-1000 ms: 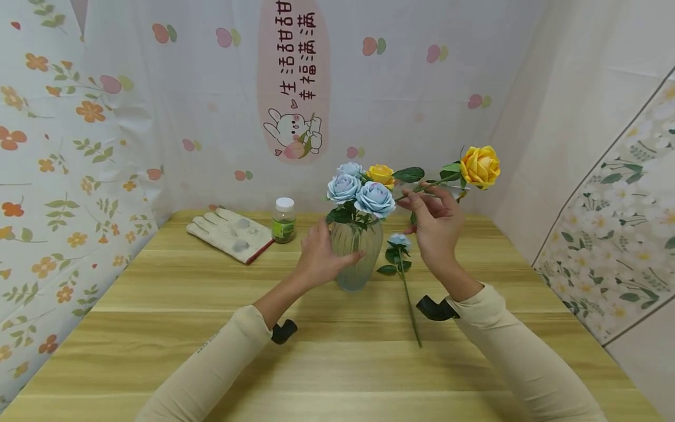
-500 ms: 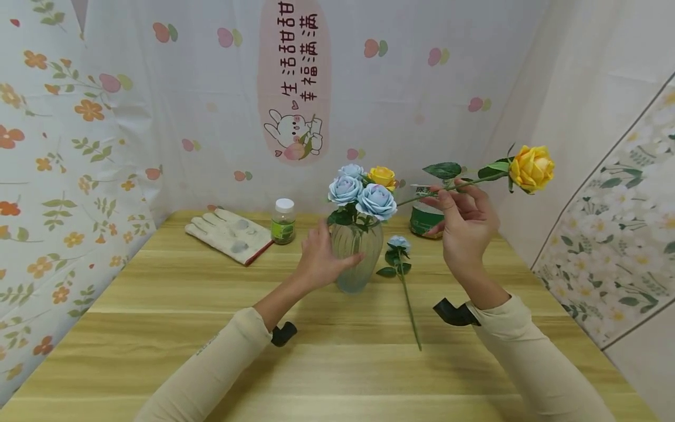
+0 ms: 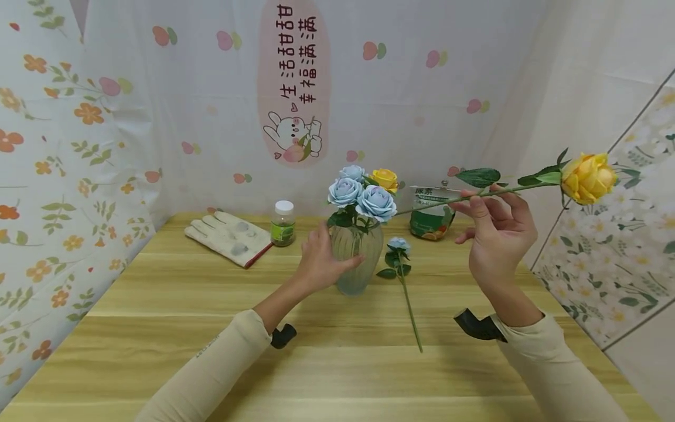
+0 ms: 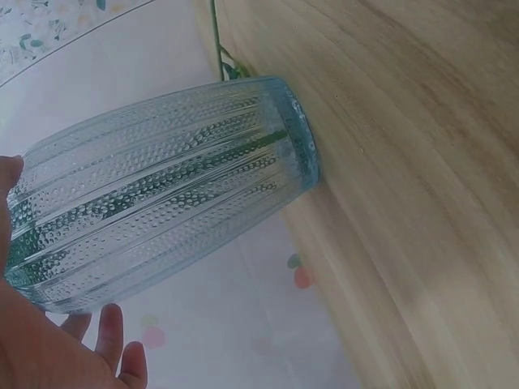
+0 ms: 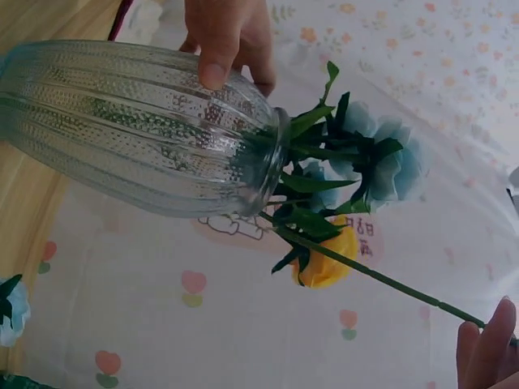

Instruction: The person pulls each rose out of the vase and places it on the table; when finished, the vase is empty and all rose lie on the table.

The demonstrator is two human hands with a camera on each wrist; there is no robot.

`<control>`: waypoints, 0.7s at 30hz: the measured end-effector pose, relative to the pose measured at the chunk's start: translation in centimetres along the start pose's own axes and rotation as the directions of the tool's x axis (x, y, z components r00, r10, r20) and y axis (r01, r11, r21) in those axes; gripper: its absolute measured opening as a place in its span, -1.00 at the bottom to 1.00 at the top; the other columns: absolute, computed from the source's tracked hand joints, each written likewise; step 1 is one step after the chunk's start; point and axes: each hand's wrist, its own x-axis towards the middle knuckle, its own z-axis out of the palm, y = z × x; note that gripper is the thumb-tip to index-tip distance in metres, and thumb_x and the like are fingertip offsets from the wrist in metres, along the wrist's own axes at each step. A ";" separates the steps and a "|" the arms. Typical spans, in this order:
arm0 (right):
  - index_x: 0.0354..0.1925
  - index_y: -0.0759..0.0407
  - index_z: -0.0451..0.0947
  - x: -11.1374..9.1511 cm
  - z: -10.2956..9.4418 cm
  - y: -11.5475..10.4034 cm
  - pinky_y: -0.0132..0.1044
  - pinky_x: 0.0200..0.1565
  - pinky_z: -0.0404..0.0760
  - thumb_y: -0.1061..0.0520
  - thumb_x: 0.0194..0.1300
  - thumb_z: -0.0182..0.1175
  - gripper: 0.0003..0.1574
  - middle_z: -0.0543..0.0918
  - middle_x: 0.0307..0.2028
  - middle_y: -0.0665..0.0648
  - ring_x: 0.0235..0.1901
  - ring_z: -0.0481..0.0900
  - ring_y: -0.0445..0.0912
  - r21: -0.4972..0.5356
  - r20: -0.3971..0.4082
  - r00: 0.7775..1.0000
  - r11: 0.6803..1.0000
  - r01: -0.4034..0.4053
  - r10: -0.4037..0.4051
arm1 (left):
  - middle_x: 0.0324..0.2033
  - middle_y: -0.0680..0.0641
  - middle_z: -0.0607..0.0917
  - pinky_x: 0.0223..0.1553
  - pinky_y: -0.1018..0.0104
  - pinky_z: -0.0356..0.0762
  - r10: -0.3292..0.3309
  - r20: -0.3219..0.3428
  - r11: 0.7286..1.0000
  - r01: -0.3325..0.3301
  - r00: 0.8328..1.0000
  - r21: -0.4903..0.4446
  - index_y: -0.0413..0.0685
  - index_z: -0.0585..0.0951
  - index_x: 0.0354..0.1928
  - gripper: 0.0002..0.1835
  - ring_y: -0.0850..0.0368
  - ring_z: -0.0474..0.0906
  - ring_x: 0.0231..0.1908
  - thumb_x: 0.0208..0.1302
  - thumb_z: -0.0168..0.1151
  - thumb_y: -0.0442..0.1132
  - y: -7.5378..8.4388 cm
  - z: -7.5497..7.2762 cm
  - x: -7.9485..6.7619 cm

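My left hand [image 3: 323, 258] grips the upper side of a ribbed glass vase [image 3: 354, 278], which stands upright on the table. Several blue roses [image 3: 377, 202] and a yellow rose [image 3: 385, 179] stick out of its mouth. To the right, my right hand [image 3: 500, 241] pinches the stem of another yellow rose [image 3: 588, 178], held nearly level with its bloom pointing right. In the right wrist view, the lower end of that green stem [image 5: 389, 281] is right at the vase's rim. A single blue rose [image 3: 399, 243] lies on the table beside the vase.
A white work glove [image 3: 228, 237] and a small lidded jar [image 3: 283, 224] sit back left on the wooden table [image 3: 211, 328]. Behind the right hand stands a green and white pouch [image 3: 429, 220]. Patterned cloth [image 3: 411, 105] hangs round the table.
My right hand has moved to the right, drawing the yellow rose away from the vase, and the pouch behind has come into view. The left hand has stayed on the vase.
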 end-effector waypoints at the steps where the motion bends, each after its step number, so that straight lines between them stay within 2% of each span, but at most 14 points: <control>1: -0.02 0.53 0.50 0.0 -0.2 -0.2 -0.34 -0.73 0.48 0.53 0.24 0.20 -0.69 0.72 -0.30 0.42 -0.38 0.74 0.16 0.010 0.000 1.000 1.000 0.001 -0.001 | 0.07 -0.37 0.40 0.08 -0.18 0.24 0.001 0.000 1.000 -0.001 1.000 0.000 -0.26 0.07 0.43 0.13 -0.25 0.34 0.10 0.04 0.47 0.20 0.0 0.0 0.0; 6: 0.00 0.55 0.50 0.1 -1.3 -0.8 -0.35 -0.73 0.47 0.55 0.24 0.18 -0.67 0.71 -0.29 0.43 -0.38 0.74 0.16 0.030 0.002 1.000 0.999 -0.026 0.026 | 0.08 -0.39 0.40 0.07 -0.18 0.24 0.006 -0.005 1.000 -0.006 1.000 0.005 -0.29 0.09 0.40 0.12 -0.27 0.33 0.11 0.03 0.47 0.21 0.1 -0.1 0.0; 15: 0.01 0.54 0.52 0.1 -3.3 -1.0 -0.39 -0.75 0.46 0.49 0.23 0.24 -0.65 0.75 -0.30 0.30 -0.42 0.75 0.03 -0.118 0.029 0.989 0.983 -0.137 0.142 | 0.07 -0.40 0.42 0.07 -0.18 0.24 0.015 -0.026 0.999 -0.014 1.000 0.031 -0.32 0.14 0.35 0.08 -0.29 0.34 0.13 0.03 0.47 0.22 -0.1 0.1 0.0; 21: 0.02 0.47 0.56 -0.2 -4.8 -0.9 -0.39 -0.74 0.47 0.54 0.20 0.23 -0.62 0.76 -0.30 0.24 -0.41 0.76 -0.01 -0.143 0.044 0.976 0.968 -0.206 0.214 | 0.10 -0.41 0.40 0.09 -0.19 0.21 0.017 -0.020 1.000 -0.017 1.000 0.024 -0.33 0.12 0.36 0.09 -0.30 0.32 0.16 0.03 0.47 0.21 -0.1 0.2 0.0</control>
